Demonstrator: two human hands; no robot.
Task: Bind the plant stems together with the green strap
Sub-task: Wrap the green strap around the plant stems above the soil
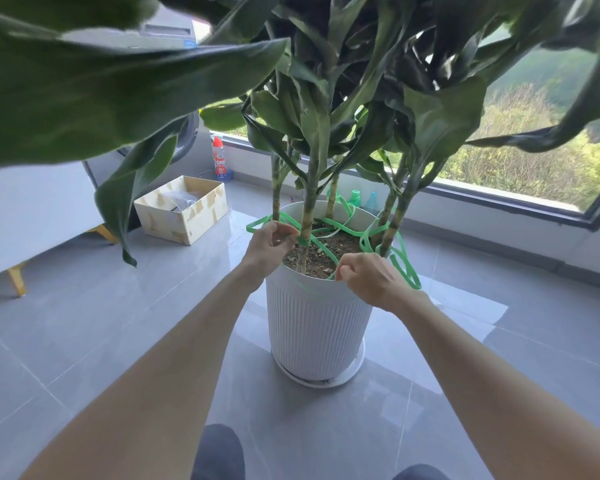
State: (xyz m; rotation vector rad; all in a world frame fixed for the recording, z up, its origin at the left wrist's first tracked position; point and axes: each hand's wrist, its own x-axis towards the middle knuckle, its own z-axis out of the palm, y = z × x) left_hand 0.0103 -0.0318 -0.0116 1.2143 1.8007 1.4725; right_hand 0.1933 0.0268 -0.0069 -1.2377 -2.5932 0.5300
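**At the pot rim: strap started, binding unfinished**

Head view. Left hand (272,242) pinches the green strap (302,241) at the front stem (309,209), fingers curled. Right hand (368,277), at 4 o'clock, pinches the slack. One stem appears wrapped. Other stems (394,220), at 12 and 2 o'clock, are unbound among loose loops. White pot (316,323) rim lies just beneath. Leaves crowd overhead, and open floor lies at 6 o'clock.

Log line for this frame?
left hand: pinches green plastic strap at front stem | right hand: pinches strap above white ribbed pot | stems: unbound
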